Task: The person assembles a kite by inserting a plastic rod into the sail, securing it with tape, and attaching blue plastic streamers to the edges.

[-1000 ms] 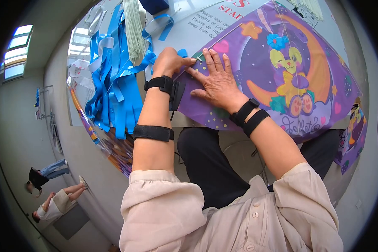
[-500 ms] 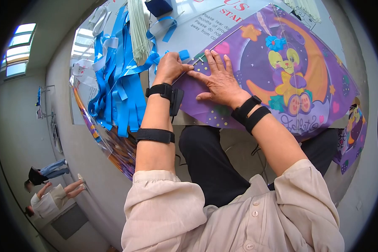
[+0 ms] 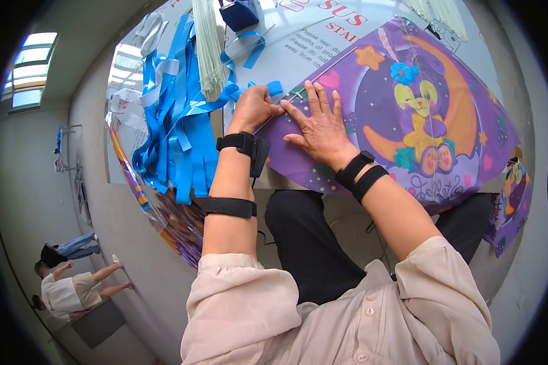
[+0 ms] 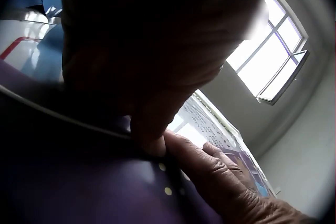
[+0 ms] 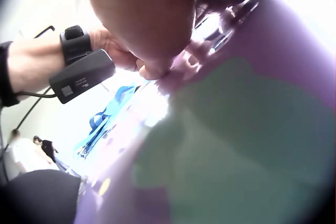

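A purple kite (image 3: 383, 121), printed with a cartoon bunny on an orange crescent moon, lies on the table. A thin pale rod (image 3: 330, 66) runs along its upper left edge, with a small light fitting (image 3: 296, 95) on it. At that edge my left hand (image 3: 254, 111) pinches the kite, thumb on top and fingers curled; the wrist view of it is dark. My right hand (image 3: 323, 129) rests on the kite with fingers spread, its index fingertip right by the left thumb. In the left wrist view the right hand (image 4: 226, 182) meets the left thumb over the purple sheet.
Blue ribbons (image 3: 186, 140) hang over the table's left side, beside a bundle of pale rods (image 3: 208, 55). A dark blue block (image 3: 238, 15) stands behind. More kites hang below the left edge (image 3: 158, 207) and at the right (image 3: 512, 198). Two people are far left.
The head view has shifted, so the table sits lower and further right. My left thumb has slid slightly down the kite's edge, away from the fitting; the right index fingertip now lies closer to it.
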Demonstrator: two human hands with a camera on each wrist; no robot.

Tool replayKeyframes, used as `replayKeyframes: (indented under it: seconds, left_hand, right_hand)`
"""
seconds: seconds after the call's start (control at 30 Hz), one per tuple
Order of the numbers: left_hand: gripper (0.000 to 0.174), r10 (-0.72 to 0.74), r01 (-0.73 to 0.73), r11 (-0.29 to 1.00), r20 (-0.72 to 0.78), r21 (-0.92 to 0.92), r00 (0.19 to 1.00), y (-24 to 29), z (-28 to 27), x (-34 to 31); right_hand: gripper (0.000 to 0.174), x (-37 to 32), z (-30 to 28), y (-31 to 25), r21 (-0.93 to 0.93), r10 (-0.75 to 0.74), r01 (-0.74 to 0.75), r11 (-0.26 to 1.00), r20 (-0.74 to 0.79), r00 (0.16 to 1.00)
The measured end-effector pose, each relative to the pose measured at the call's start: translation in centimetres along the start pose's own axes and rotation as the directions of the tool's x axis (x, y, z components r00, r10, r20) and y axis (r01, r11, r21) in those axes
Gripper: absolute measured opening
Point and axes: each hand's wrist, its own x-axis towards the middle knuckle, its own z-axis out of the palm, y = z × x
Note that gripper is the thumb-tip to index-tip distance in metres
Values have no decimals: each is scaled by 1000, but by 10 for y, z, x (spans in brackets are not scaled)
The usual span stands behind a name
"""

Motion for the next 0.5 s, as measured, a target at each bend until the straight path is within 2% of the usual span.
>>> replayKeyframes:
  seconds: [0.1,0.13,0.2,0.23,0.27,0.3,0.37,0.43,0.47,0.5]
  left_hand:
    - [29,125,-128,989,34,75,992,2,-8,0]
    - [26,59,-65,998,170,28,984,10,-19,1]
    - [23,47,-46,984,-2,-170,999,7,-34,12]
    - [21,142,-183,969,-231,-164,962,7,-47,21]
    - [18,75,-171,963,-400,-209,913,7,-60,33]
    - [16,81,-287,917,-578,-275,812,1,-69,54]
    - [16,79,-304,933,-715,-193,695,3,-97,94]
    - [18,-66,-168,899,-505,-404,860,8,-124,131]
    - [18,-60,-176,899,-509,-402,859,15,-130,146]
    - [16,-216,-29,876,-446,-482,869,27,-134,155]
  right_hand:
    - [68,1,-4,-2,2,4,-4,1000,8,1000]
    - [70,1,-4,-2,-3,13,-13,1000,18,1000]
    - [71,0,-2,-1,19,-3,3,1000,-11,1000]
    - [73,0,-3,-1,15,-3,3,1000,6,1000]
    - [73,1,-4,-1,15,-4,4,1000,-2,1000]
    - [74,1,-4,-2,21,-3,3,1000,10,1000]
    - [76,1,-7,-3,26,8,-9,1000,50,999]
    - [76,1,-8,-4,32,10,-12,999,54,998]
    - [77,2,-8,-3,38,10,-12,999,58,998]
    - [77,3,-9,-3,40,13,-16,999,68,998]
